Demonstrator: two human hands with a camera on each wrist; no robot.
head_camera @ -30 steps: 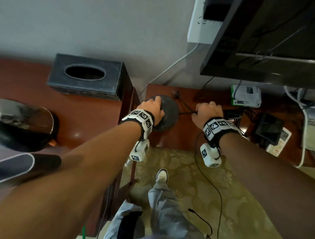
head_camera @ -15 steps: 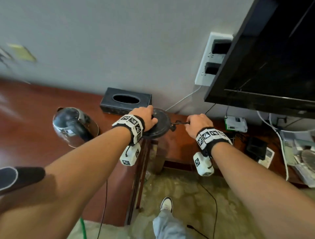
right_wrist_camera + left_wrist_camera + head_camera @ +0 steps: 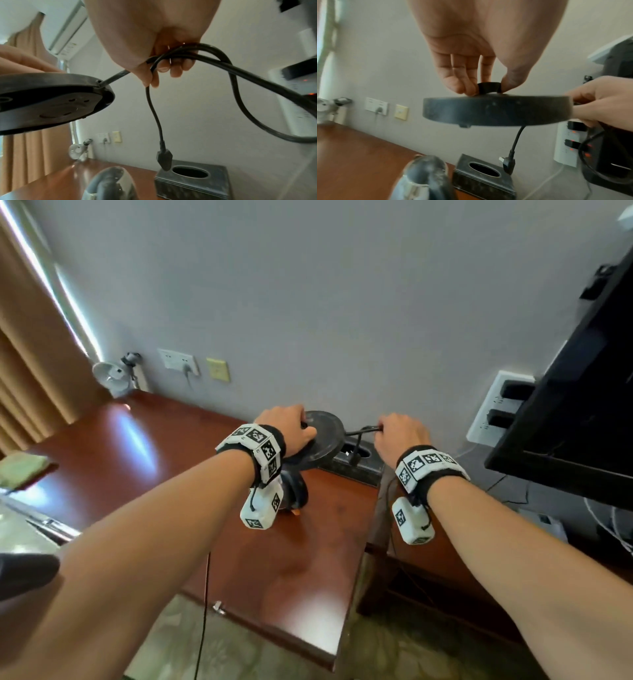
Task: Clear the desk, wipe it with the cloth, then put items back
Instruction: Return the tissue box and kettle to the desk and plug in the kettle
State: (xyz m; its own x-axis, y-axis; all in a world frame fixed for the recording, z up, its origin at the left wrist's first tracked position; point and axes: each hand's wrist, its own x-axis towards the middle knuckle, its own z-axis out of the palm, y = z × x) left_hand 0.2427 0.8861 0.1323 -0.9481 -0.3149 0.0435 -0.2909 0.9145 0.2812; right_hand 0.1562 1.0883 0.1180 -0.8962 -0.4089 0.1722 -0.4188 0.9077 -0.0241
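Note:
My left hand (image 3: 287, 426) pinches the centre knob of the round black kettle base (image 3: 322, 436), holding the base (image 3: 496, 109) level in the air; the left hand (image 3: 488, 88) shows fingers and thumb on the knob. My right hand (image 3: 400, 433) grips the base's bunched black cord (image 3: 240, 70) just right of the base; the right hand (image 3: 163, 65) is curled round the loops. The plug (image 3: 164, 158) dangles above the dark tissue box (image 3: 192, 180). A steel kettle (image 3: 423, 178) stands on the red-brown desk (image 3: 137, 446) below the base. A green cloth (image 3: 20, 470) lies at the desk's far left.
A black TV (image 3: 582, 405) hangs at the right, with a white power strip (image 3: 496, 409) on the wall beside it. A lower cabinet (image 3: 445, 559) adjoins the desk's right end. A small desk lamp (image 3: 113, 374) stands at the back left by wall sockets.
Both hands have lifted the kettle base and cord off the lower cabinet and carried them up and left, over the tissue box and kettle. The head view has tilted up.

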